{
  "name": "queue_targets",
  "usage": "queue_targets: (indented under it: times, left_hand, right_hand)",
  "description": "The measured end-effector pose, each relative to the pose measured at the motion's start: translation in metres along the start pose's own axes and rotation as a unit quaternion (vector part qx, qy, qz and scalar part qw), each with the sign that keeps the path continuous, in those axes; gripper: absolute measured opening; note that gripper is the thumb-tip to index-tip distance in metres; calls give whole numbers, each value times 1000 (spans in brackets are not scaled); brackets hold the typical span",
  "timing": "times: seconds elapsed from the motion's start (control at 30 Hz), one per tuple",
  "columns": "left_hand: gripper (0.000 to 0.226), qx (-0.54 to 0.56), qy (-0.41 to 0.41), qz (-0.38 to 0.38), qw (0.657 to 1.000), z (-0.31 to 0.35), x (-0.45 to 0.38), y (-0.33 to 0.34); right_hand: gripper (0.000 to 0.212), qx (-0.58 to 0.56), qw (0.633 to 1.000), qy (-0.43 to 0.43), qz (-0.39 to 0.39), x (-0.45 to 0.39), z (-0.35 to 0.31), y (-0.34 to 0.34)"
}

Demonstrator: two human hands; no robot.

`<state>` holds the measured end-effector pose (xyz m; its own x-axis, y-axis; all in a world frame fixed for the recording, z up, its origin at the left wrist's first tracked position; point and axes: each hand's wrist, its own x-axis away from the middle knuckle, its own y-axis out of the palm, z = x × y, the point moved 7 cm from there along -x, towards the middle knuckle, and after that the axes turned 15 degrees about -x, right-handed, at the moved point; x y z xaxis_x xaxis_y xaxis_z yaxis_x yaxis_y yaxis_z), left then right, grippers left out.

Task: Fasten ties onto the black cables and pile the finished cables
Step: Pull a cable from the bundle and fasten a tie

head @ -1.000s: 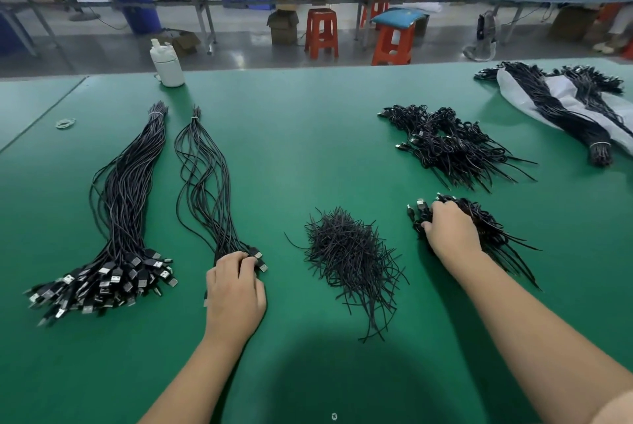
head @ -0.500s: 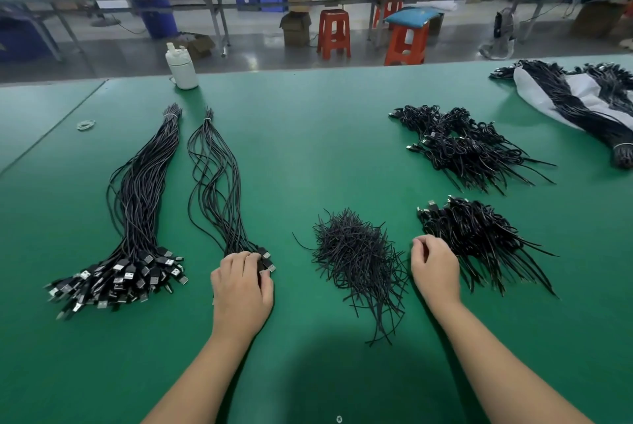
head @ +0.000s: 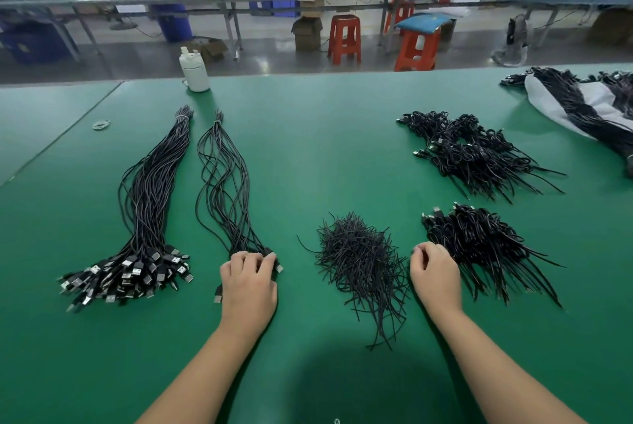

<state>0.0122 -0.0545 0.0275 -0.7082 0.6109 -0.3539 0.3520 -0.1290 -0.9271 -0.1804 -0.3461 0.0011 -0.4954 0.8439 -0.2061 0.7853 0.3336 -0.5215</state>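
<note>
Two long bundles of black cables lie on the green table [head: 308,149]: a thick one [head: 147,204] at the left and a thinner one [head: 222,184] beside it. My left hand [head: 248,283] rests on the thinner bundle's plug end, fingers curled over the plugs. A heap of black ties [head: 356,252] sits in the middle. To its right lies a pile of tied cables [head: 479,242]. My right hand [head: 435,273] hovers between the ties and that pile, fingers loosely curled and holding nothing.
A second pile of tied cables [head: 472,153] lies farther back on the right. A white bag with more cables [head: 589,105] is at the far right edge. A white bottle [head: 194,71] and a rubber band [head: 101,124] sit at the back left.
My right hand has left the near pile of tied cables and drawn back left, to beside the heap of ties. My left hand stays on the thin bundle's plugs.
</note>
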Motion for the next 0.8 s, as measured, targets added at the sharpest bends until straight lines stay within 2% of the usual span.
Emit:
queue_targets:
  times: [0.2, 0.33, 0.47, 0.57, 0.7, 0.8]
  left_hand:
    - [38, 35, 93, 53, 994, 21, -15, -24]
    - [44, 105, 145, -41, 983, 38, -15, -24]
    - [29, 191, 121, -111, 968, 45, -13, -13]
    - [25, 251, 95, -156, 951, 43, -11, -3]
    - [27, 272, 51, -147, 950, 31, -9, 8]
    - [32, 216, 97, -109, 966, 32, 2, 11]
  right_hand:
    - [17, 2, 1000, 5, -3, 0, 0, 0]
    - [16, 3, 1000, 4, -4, 0, -1, 0]
    - [16, 6, 1000, 7, -7, 0, -1, 0]
    - [16, 7, 1000, 9, -8, 1, -1, 0]
    - [16, 7, 1000, 8, -8, 1, -1, 0]
    - [16, 3, 1000, 8, -10, 2, -2, 0]
